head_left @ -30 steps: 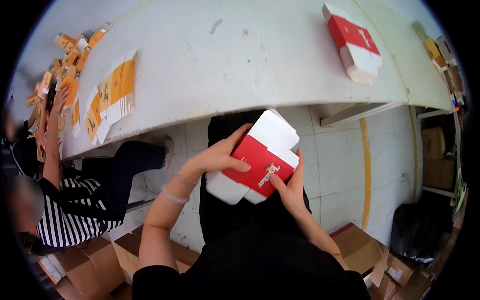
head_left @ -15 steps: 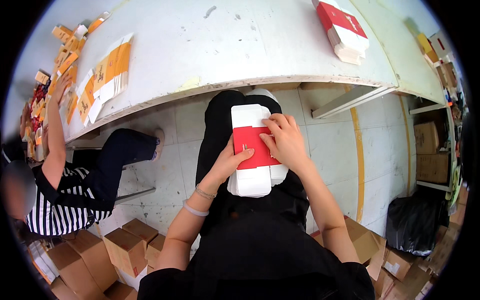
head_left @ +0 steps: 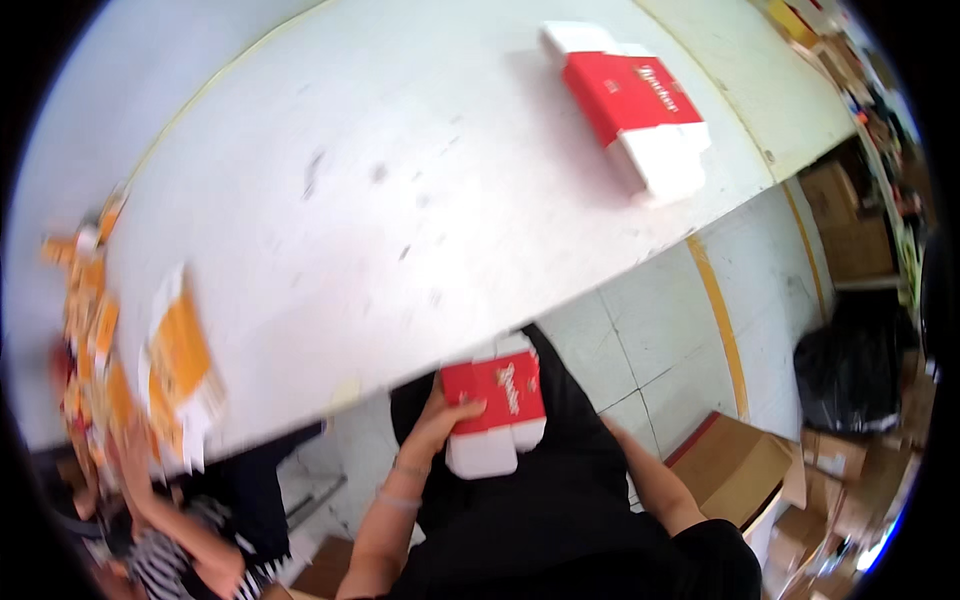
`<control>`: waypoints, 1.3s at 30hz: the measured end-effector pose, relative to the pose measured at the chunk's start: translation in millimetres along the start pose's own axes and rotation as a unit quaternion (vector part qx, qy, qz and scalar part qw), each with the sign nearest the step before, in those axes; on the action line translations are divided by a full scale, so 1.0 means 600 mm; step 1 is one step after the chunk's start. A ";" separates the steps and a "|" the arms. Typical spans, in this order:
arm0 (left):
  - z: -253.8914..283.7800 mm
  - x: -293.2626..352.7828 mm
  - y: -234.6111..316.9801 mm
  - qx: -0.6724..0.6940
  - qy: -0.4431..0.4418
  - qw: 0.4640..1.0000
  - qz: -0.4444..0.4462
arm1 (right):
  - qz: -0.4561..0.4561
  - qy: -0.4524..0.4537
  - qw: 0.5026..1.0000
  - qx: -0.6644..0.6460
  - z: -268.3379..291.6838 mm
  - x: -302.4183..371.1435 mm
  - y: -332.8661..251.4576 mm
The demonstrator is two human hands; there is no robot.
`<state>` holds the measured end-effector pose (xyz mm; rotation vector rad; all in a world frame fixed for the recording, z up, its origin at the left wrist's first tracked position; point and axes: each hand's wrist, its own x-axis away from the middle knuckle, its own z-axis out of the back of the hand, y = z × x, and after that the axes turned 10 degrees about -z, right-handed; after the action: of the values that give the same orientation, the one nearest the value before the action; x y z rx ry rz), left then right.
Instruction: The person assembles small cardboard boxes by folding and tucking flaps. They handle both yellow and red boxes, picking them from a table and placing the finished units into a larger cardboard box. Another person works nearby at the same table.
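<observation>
My left hand (head_left: 436, 422) is closed on a small stack of flat red-and-white cartons (head_left: 515, 390) at my lap, just below the table edge. Its thumb lies across the red face of the top carton, with white flaps showing at both ends. Of my right arm only part shows, reaching down beside my right thigh; the hand itself is hidden. On the table, toward the far right, lies another stack of red-and-white cartons (head_left: 640, 110), slightly blurred.
The white table (head_left: 330, 270) spans the view ahead. At the left a co-worker's hand (head_left: 130, 450) is among orange-and-white cartons (head_left: 180, 350). An open cardboard box (head_left: 725, 470) stands on my right, with a black plastic bag (head_left: 850, 370) and more boxes beyond.
My right hand has left the cartons and dropped beside my thigh. My left hand alone holds the stack, with its red face now turned differently. The whole view has tilted and shifted toward the table.
</observation>
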<state>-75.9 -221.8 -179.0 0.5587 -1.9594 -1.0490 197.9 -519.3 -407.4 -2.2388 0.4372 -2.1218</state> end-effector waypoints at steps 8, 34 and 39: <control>0.189 0.011 -0.123 -0.151 0.055 0.985 0.059 | -0.135 0.120 0.983 0.034 -0.097 -0.026 0.020; -0.105 0.124 -0.032 0.027 0.090 0.981 -0.170 | 0.720 0.277 0.555 0.312 -0.239 0.389 -0.397; -0.147 0.139 -0.068 0.024 0.090 0.973 -0.210 | 0.678 0.404 0.477 0.386 -0.271 0.425 -0.386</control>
<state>-49.7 -342.9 -147.7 1.0908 -1.7481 -1.1587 89.4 -325.1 -98.3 0.0725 0.6648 -1.4778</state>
